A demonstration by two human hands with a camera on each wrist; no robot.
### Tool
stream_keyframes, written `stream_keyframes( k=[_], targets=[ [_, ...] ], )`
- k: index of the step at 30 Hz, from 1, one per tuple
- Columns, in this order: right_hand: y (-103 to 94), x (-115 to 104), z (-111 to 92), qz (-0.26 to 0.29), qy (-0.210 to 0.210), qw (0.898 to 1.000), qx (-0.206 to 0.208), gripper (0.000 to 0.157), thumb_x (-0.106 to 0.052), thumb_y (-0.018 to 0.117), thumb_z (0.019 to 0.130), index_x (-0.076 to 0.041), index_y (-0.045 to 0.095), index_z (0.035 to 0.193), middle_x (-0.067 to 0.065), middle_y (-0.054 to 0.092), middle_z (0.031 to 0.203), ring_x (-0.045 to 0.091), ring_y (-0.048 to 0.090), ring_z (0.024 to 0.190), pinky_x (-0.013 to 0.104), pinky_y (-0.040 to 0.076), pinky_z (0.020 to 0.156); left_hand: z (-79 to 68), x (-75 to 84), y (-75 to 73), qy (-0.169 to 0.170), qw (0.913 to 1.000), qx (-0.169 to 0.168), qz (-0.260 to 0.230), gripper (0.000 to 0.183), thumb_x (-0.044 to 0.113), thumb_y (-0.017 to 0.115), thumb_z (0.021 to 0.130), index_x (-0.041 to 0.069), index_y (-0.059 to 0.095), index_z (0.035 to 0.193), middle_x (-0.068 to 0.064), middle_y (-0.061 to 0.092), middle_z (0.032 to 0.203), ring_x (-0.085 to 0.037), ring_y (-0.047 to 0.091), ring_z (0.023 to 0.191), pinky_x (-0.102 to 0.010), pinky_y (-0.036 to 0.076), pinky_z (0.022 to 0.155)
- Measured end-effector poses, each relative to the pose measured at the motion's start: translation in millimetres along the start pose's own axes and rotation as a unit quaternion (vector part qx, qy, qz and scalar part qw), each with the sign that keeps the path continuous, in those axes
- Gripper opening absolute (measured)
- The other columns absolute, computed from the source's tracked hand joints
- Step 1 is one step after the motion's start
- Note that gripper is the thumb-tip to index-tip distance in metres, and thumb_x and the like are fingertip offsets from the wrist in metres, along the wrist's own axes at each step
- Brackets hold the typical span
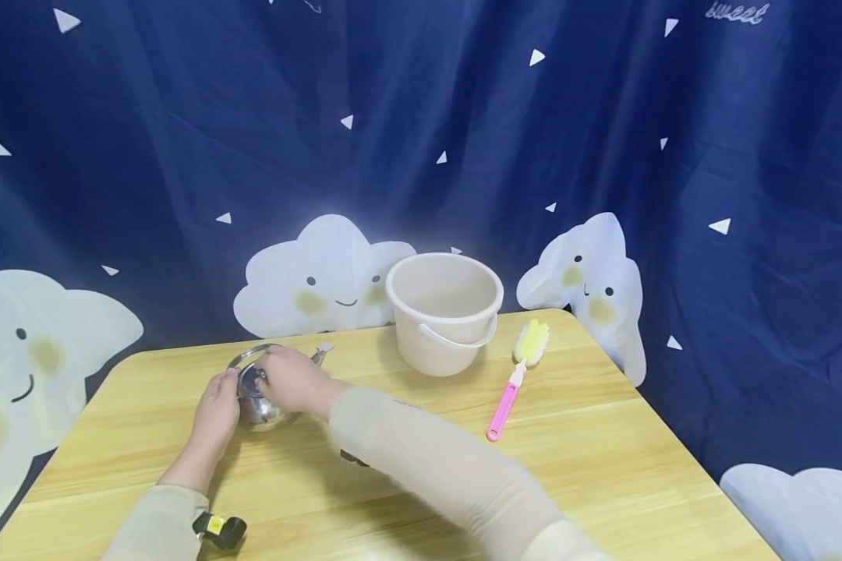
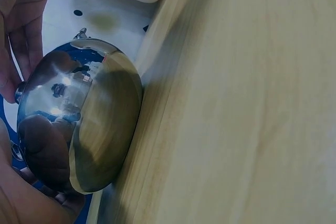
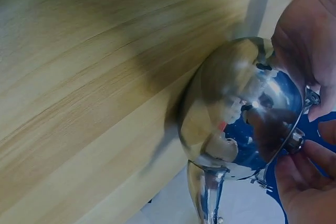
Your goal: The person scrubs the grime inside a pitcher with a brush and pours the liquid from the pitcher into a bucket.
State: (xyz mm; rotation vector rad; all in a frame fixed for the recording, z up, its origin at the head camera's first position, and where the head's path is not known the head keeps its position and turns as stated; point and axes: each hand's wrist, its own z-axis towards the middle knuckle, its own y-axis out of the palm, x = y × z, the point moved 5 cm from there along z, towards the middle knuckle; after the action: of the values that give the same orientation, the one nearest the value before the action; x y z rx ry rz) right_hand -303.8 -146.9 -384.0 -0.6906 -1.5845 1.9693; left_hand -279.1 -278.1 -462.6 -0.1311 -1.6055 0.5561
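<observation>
A shiny stainless-steel kettle (image 1: 258, 413) sits on the table's left part, its spout (image 1: 320, 354) pointing right and away. My left hand (image 1: 217, 401) grips the kettle's near left side, with the thumb close to the rim in the right wrist view. Over the top, my right hand (image 1: 293, 379) pinches the small knob (image 3: 296, 141) of the kettle's lid between thumb and fingers. The lid appears seated on the body. In the left wrist view, the rounded kettle body (image 2: 79, 119) reflects the hands, and the fingers behind it are partly hidden.
A beige bucket (image 1: 438, 351) with its handle hanging in front stands at the back of the wooden table (image 1: 568, 483). Right of it lies a sponge brush (image 1: 508, 401) with a pink handle and yellow-white head. A dark blue curtain (image 1: 463, 101) hangs behind the table.
</observation>
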Motion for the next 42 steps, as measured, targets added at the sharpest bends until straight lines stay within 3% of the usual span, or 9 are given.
stream_keyframes(
  k=[11,24,29,42],
  targets=[
    [4.1,2.0,8.3,0.027,0.016,1.0,-0.001,0.027,-0.026,0.066,0.097,-0.019,0.071,0.123,-0.011,0.069,0.12,0.002,0.06,0.113,0.01,0.042,0.099,1.2,0.2,0.8,0.001,0.9999,-0.009,-0.006,0.073,0.047,0.014,0.108,-0.01,0.027,0.151,-0.032,0.025,0.157,-0.049,0.017,0.146,-0.06,0.014,0.12],
    [8.7,-4.4,8.3,-0.04,0.015,0.999,-0.018,0.025,-0.021,0.057,0.103,-0.032,0.073,0.117,-0.014,0.065,0.126,0.006,0.058,0.118,0.016,0.043,0.102,-1.2,1.7,-0.6,-0.02,0.9997,-0.011,-0.012,0.076,0.052,0.016,0.106,-0.008,0.024,0.153,-0.032,0.022,0.158,-0.05,0.015,0.147,-0.06,0.013,0.12],
    [10.9,-5.9,9.5,-0.066,0.002,0.998,-0.013,0.024,-0.021,0.058,0.102,-0.032,0.074,0.116,-0.013,0.067,0.122,0.006,0.06,0.114,0.016,0.045,0.1,-1.0,0.8,-0.3,-0.018,0.9997,-0.012,-0.01,0.077,0.052,0.016,0.106,-0.01,0.026,0.151,-0.033,0.024,0.157,-0.05,0.016,0.146,-0.06,0.014,0.12],
    [7.5,-5.8,8.6,-0.065,-0.01,0.998,-0.021,0.023,-0.016,0.064,0.097,-0.029,0.075,0.113,-0.012,0.068,0.117,0.006,0.061,0.111,0.015,0.045,0.099,-1.8,-0.1,0.7,-0.021,0.9995,-0.019,-0.017,0.079,0.054,0.015,0.106,-0.009,0.025,0.152,-0.032,0.022,0.158,-0.05,0.014,0.147,-0.062,0.014,0.12]
  ],
)
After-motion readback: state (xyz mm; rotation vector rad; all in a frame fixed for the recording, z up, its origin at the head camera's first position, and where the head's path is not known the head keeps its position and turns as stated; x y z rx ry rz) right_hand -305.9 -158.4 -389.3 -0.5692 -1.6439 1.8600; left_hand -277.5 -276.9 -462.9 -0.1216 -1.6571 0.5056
